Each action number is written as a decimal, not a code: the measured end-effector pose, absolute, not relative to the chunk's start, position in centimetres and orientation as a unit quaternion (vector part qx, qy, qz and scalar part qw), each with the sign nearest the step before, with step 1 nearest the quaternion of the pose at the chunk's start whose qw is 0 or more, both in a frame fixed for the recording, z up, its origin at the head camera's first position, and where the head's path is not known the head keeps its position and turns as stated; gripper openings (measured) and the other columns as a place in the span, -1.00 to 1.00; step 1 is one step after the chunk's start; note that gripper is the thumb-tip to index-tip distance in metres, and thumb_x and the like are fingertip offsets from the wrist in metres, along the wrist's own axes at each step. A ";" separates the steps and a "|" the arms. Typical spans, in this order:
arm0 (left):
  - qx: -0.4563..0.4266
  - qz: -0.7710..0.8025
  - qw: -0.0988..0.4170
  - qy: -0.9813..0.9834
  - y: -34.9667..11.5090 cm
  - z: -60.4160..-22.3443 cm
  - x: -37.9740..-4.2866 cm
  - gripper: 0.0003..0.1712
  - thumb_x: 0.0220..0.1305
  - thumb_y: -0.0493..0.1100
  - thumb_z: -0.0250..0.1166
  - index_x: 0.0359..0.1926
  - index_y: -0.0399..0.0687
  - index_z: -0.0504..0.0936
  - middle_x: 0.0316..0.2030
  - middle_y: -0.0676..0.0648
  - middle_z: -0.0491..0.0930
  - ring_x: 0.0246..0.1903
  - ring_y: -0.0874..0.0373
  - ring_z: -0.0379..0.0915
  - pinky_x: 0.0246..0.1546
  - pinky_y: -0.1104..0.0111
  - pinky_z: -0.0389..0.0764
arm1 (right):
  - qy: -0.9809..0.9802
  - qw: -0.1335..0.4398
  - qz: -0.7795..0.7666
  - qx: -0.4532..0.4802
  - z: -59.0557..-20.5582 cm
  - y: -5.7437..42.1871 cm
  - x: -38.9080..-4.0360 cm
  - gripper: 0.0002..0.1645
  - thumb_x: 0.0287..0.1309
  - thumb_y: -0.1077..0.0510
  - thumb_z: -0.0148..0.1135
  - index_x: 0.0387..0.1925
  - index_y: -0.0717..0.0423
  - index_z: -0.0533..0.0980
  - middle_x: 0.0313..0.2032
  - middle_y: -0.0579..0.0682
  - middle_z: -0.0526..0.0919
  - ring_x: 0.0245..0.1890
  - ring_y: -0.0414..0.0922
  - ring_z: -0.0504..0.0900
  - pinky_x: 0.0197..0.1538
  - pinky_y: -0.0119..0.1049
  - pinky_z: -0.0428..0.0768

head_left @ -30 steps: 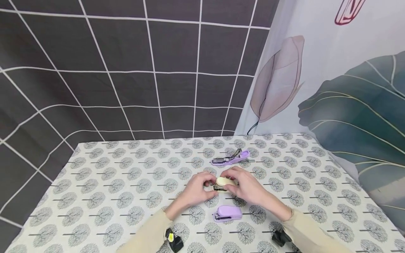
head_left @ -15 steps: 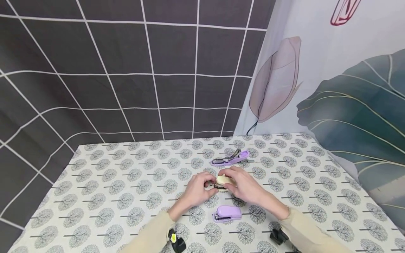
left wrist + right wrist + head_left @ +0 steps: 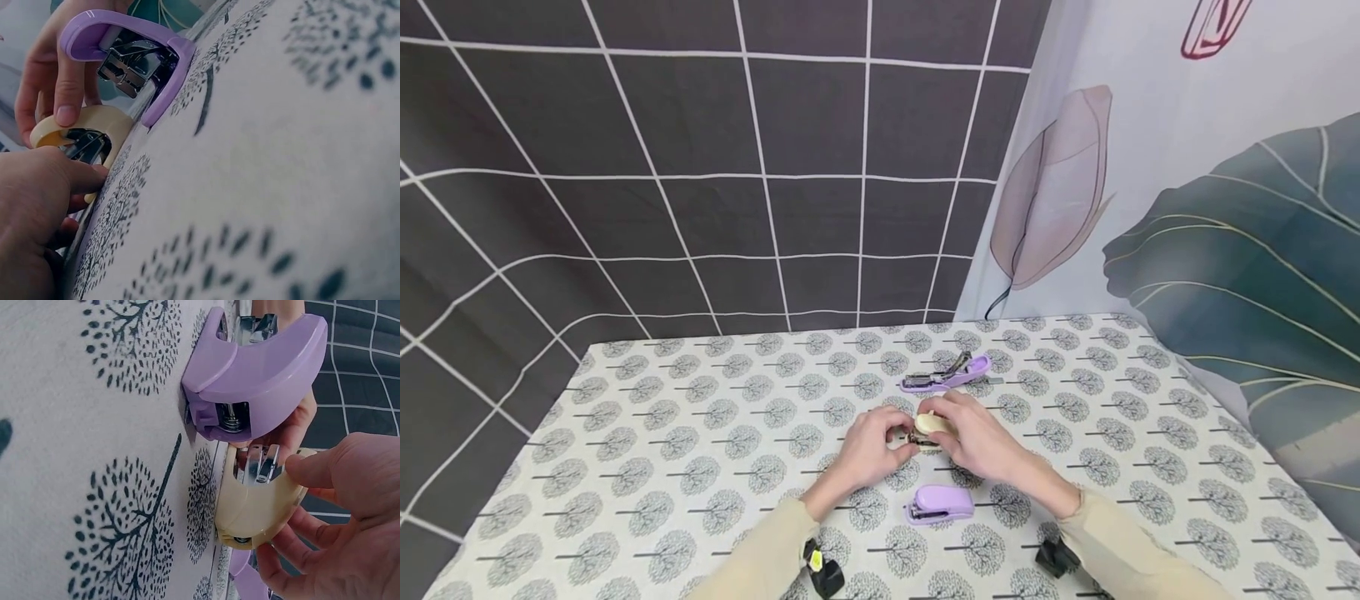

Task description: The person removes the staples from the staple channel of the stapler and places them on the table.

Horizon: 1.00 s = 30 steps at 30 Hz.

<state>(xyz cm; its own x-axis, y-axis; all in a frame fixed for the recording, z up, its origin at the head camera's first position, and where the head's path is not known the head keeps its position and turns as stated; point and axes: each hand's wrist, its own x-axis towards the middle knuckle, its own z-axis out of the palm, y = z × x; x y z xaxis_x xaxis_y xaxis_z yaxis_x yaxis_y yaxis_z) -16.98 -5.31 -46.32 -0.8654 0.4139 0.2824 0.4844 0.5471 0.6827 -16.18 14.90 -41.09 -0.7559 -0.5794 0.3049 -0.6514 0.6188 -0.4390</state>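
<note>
A small cream stapler (image 3: 932, 423) lies on the cloth between both hands. My left hand (image 3: 872, 448) pinches the front of its base; in the left wrist view the thumb (image 3: 87, 177) lies along the low edge. My right hand (image 3: 981, 433) holds the top cover, with its thumb and fingers curled round the sides in the right wrist view. The cover stands raised over the base, and dark metal parts show in the gap. Nearer the person is a purple stapler (image 3: 943, 502), upright on the cloth, which no hand touches.
Beyond the hands lies a second purple stapler (image 3: 947, 382), swung open with its metal magazine tilted up. The tree-print tablecloth (image 3: 700, 450) covers the table. A dark grid-patterned cloth (image 3: 700, 167) hangs behind, and a leaf-print curtain (image 3: 1150, 167) hangs at the right.
The cream stapler's cover has risen slightly and shifted a little away from the person, in my right hand. My left hand keeps its hold at the front. Both purple staplers stay put.
</note>
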 end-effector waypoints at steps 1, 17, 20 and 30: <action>-0.257 -0.401 0.045 -0.878 -5.3 -46.3 -17.0 -0.72 0.02 -0.21 0.55 -0.19 -0.05 0.72 -0.41 0.14 0.54 -0.48 0.30 0.31 -0.42 0.43 0.39 | -0.897 0.065 0.273 0.343 -41.1 15.0 -16.2 -0.62 0.05 0.42 0.38 -0.08 0.12 0.58 -0.24 -0.05 0.56 -0.27 -0.12 0.51 -0.22 -0.26 0.58; -0.256 -0.401 0.051 -0.878 -5.4 -46.5 -17.1 -0.73 0.03 -0.20 0.54 -0.19 0.00 0.74 -0.32 0.16 0.61 -0.50 0.31 0.32 -0.43 0.43 0.39 | -0.871 0.053 0.367 0.321 -41.1 16.6 -16.3 -0.57 0.04 0.57 0.24 -0.12 0.13 0.43 -0.25 -0.08 0.54 -0.22 -0.05 0.64 -0.14 -0.27 0.65; -0.256 -0.402 0.053 -0.878 -5.4 -46.5 -17.0 -0.73 0.02 -0.21 0.54 -0.20 0.01 0.74 -0.34 0.17 0.60 -0.51 0.32 0.30 -0.45 0.43 0.38 | -0.865 0.070 0.378 0.321 -41.3 17.0 -16.2 -0.55 0.00 0.60 0.24 -0.09 0.21 0.42 -0.21 0.00 0.57 -0.19 -0.02 0.63 -0.10 -0.26 0.65; -0.257 -0.398 0.046 -0.879 -5.3 -46.3 -16.9 -0.73 0.04 -0.20 0.53 -0.17 -0.01 0.73 -0.30 0.15 0.62 -0.48 0.31 0.33 -0.40 0.42 0.40 | -0.860 0.072 0.408 0.300 -41.6 17.9 -15.8 -0.54 0.01 0.61 0.23 -0.03 0.33 0.39 -0.12 0.23 0.60 -0.09 0.13 0.64 -0.05 -0.22 0.65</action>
<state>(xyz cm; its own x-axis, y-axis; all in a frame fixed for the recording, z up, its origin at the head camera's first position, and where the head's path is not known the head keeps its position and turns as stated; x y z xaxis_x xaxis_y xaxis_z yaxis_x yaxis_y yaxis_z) -16.89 -5.26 -46.30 -0.8638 0.4148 0.2861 0.4886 0.5505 0.6770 -15.76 17.91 -41.56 -0.8098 -0.4563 0.3688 -0.5744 0.4880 -0.6572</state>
